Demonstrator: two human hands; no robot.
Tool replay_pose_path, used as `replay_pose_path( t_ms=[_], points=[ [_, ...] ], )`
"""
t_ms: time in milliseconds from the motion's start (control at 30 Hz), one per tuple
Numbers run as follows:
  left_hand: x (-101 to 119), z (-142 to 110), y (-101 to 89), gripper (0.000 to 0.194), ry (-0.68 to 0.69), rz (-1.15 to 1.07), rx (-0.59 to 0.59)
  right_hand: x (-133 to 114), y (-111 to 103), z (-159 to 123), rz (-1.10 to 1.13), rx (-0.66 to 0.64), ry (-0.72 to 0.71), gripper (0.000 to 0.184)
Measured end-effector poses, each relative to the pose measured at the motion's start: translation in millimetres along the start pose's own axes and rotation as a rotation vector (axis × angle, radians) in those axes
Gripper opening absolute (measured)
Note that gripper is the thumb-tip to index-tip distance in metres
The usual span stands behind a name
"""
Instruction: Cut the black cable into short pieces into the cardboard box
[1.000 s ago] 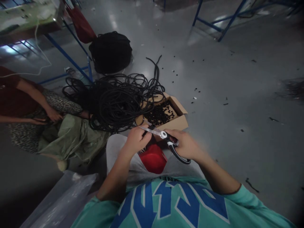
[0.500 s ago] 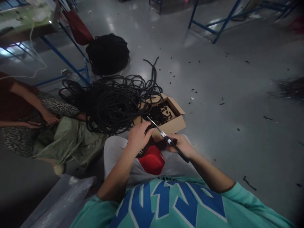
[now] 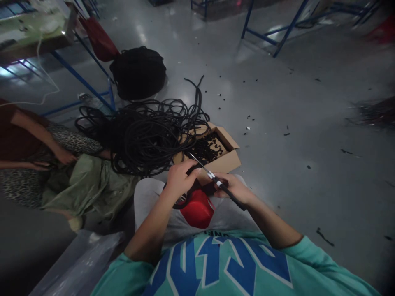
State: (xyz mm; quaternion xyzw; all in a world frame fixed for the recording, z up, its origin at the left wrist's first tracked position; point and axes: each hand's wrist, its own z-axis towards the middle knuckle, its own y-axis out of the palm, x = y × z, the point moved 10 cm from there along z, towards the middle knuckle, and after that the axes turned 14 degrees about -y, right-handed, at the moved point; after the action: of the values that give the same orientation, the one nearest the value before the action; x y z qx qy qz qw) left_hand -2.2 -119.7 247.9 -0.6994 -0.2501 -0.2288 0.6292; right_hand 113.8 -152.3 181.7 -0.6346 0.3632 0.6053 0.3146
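My right hand (image 3: 236,188) is closed on the black-and-white handles of a pair of scissors (image 3: 212,177), whose blades point up and left toward the box. My left hand (image 3: 179,177) is pinched on a black cord (image 3: 182,202) that loops down beneath it, close to the blades. Just beyond my hands lies an open cardboard box (image 3: 226,162) holding several short black cut pieces. A big tangle of black cord (image 3: 148,133) is piled on the floor to the box's left, partly draped over it.
Another person sits at left, with a hand (image 3: 66,156) over a green sack (image 3: 89,183). A black bag (image 3: 137,72) stands behind the tangle. Blue table legs (image 3: 83,76) rise at back left and back right. A red stool (image 3: 197,209) shows between my knees. Clear plastic (image 3: 77,263) lies lower left.
The scissors have turned from flat across my lap to edge-on, pointing at the box. My left hand now holds a loop of cord hanging beneath it.
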Motion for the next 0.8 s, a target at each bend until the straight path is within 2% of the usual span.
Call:
replay_pose_path(
  t_ms=[200, 367, 467, 533, 633, 800],
  points=[
    [-7, 8, 4.5, 0.022, -0.03, -0.027, 0.0, 10, -6, -1, -0.07, 0.069, 0.001, 0.043],
    [-13, 16, 18.2, 0.027, -0.069, 0.1, 0.027, 19, -13, 6, -0.069, 0.14, 0.012, 0.038],
    [-17, 19, 20.3, 0.032, -0.128, 0.169, 0.103, 28, -13, 10, -0.019, 0.134, 0.069, 0.041],
    [-18, 22, 23.7, 0.032, -0.136, 0.163, 0.103, 31, -12, 13, 0.009, 0.108, 0.093, 0.045],
    [-23, 27, 29.3, 0.03, -0.143, 0.094, 0.049, 28, -15, 17, 0.022, 0.073, 0.091, 0.052],
    [-31, 36, 37.5, 0.028, -0.161, -0.232, -0.076, 19, -13, 21, 0.059, 0.018, 0.062, 0.055]
  ],
)
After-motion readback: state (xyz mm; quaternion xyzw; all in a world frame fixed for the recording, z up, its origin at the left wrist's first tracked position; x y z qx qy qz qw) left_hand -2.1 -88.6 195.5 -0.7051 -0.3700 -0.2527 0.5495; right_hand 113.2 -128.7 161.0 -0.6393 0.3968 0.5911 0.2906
